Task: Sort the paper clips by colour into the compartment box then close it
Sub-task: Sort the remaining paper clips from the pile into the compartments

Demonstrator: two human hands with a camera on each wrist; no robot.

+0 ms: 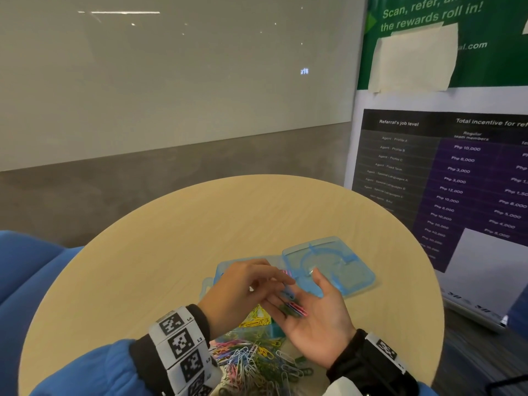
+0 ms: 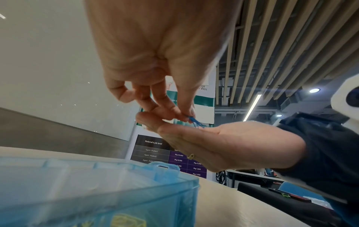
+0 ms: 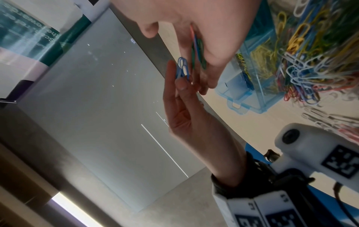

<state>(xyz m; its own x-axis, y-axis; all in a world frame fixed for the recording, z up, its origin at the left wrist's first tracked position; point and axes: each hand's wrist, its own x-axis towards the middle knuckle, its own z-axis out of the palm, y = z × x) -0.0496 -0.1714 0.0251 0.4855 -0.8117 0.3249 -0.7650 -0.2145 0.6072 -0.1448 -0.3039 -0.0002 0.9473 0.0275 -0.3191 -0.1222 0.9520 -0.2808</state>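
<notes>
Blue clips [image 3: 182, 69] pinched in left hand [image 1: 243, 287] fingertips, lifted off right hand [image 1: 317, 318], palm up, cupping green and pink clips [image 1: 294, 310]. Compartment box [image 1: 328, 267] open at 12 o'clock, loose pile [image 1: 257, 358] at 6. Mid-sort; next likely drop blues in their compartment.

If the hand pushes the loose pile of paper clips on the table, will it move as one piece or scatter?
The pile of paper clips would probably drag partly together, since many look hooked into each other. Loose ones at its edge likely slide away on the smooth table. Each clip looks thin and light, so lifting some may pull tangled neighbours.
</notes>
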